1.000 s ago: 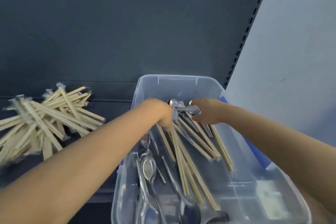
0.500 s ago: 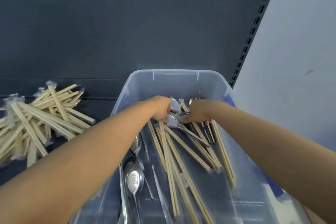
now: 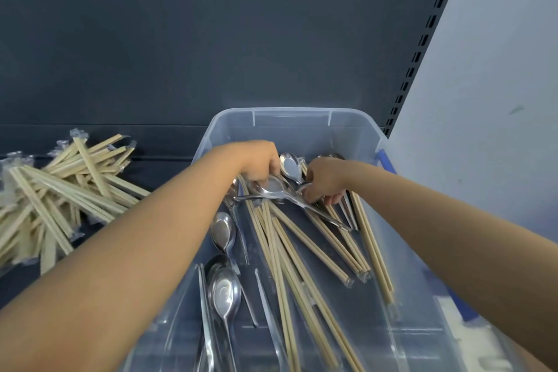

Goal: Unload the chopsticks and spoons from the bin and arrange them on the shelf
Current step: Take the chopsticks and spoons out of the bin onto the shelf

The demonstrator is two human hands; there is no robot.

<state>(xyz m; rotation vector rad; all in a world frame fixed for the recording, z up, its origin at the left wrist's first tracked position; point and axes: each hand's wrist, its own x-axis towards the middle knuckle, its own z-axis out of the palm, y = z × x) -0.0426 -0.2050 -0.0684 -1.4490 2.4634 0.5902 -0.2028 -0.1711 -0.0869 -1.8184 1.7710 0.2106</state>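
Both hands work at the far end of the clear bin [image 3: 290,115], and the bunch of spoons [image 3: 280,190] lies right between them. The left grip [image 3: 259,167] is clenched over a spoon bowl on its inner side. The right grip [image 3: 324,181] is curled round the necks and handles just inward of it. The held spoons' long axis runs crosswise and slants back toward the person on the right grip's side, so a lift needs both hands to rise together. Under them, the chopsticks [image 3: 302,238] point lengthwise, from beneath the grips back toward the person. More loose spoons [image 3: 225,290] lie nearer the person, below the left forearm. The shelf [image 3: 169,166] and its pile of wrapped chopsticks [image 3: 60,196] lie outward of the left grip, so the left is the nearer hand for setting down.
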